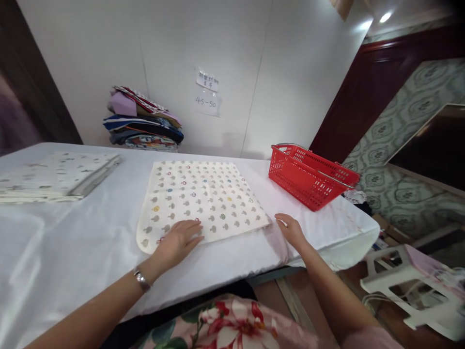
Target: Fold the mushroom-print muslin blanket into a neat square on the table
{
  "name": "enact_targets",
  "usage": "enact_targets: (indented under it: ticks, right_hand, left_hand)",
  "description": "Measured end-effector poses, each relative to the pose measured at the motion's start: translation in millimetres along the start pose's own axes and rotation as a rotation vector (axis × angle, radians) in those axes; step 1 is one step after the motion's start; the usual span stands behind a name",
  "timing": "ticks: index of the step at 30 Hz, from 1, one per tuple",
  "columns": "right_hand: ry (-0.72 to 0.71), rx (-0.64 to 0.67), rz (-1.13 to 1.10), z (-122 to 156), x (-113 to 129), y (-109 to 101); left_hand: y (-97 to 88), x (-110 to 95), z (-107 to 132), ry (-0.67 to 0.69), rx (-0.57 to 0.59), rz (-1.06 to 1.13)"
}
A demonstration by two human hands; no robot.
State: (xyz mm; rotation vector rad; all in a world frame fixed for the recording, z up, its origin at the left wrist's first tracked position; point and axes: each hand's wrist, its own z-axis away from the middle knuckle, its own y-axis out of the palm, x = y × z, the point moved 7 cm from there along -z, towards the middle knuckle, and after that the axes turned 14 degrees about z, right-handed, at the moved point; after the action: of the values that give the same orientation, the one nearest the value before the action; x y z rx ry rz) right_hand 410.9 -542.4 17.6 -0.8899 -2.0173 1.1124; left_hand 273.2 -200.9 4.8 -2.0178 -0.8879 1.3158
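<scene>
A cream cloth [203,194] printed with small grey mushroom-like shapes and a few coloured ones lies flat, seemingly folded, on the white-covered table [105,247]. My left hand [178,242] rests on its near left part, palm down with fingers stretched out; a metal watch or bracelet sits on that wrist. Just off the cloth's near right corner is my right hand [290,231], its fingers slightly curved and apart, with nothing seen in them.
A red plastic basket [308,177] with wire handles stands at the table's right. Folded patterned fabric [54,174] lies at the left. A pile of folded cloths [143,118] rises against the back wall. Beside the table's right end is a white plastic stool [417,286].
</scene>
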Motion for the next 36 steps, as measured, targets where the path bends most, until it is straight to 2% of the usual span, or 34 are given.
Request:
enact_targets:
  ticks: [3,7,12,15,21,26,29,33,36]
  right_hand:
    - [0.046,-0.027,-0.049,2.9,-1.3,-0.8]
    - [0.0,0.011,-0.045,4.7,12.4,10.3]
    - [0.121,0.166,0.056,7.8,4.4,27.0]
    - [0.094,0.216,0.116,9.3,8.2,34.8]
    - [0.043,0.175,0.249,2.6,18.6,40.4]
    - [-0.021,0.089,0.258,-8.4,7.9,24.2]
    - [0.064,0.072,0.126,-8.3,-9.8,19.6]
    - [0.223,0.081,0.041,0.3,-31.6,26.9]
    - [0.298,0.086,-0.008,5.3,-38.2,31.3]
  left_hand:
    - [25.5,-29.8,-3.4,0.068,0.102,0.008]
    - [41.1,-37.5,-7.2,0.102,0.122,-0.044]
    - [43.1,-37.8,-7.0,0.162,0.095,-0.155]
    - [43.2,-40.9,-7.0,0.172,0.087,-0.205]
    - [40.2,-41.9,-8.3,0.16,0.036,-0.22]
    - [39.9,-41.5,-5.3,0.185,0.038,-0.19]
    - [40.8,-40.9,-4.3,0.187,0.042,-0.181]
    - [42.1,-39.3,-5.1,0.185,0.048,-0.16]
    - [42.8,-39.1,-6.8,0.185,0.057,-0.146]
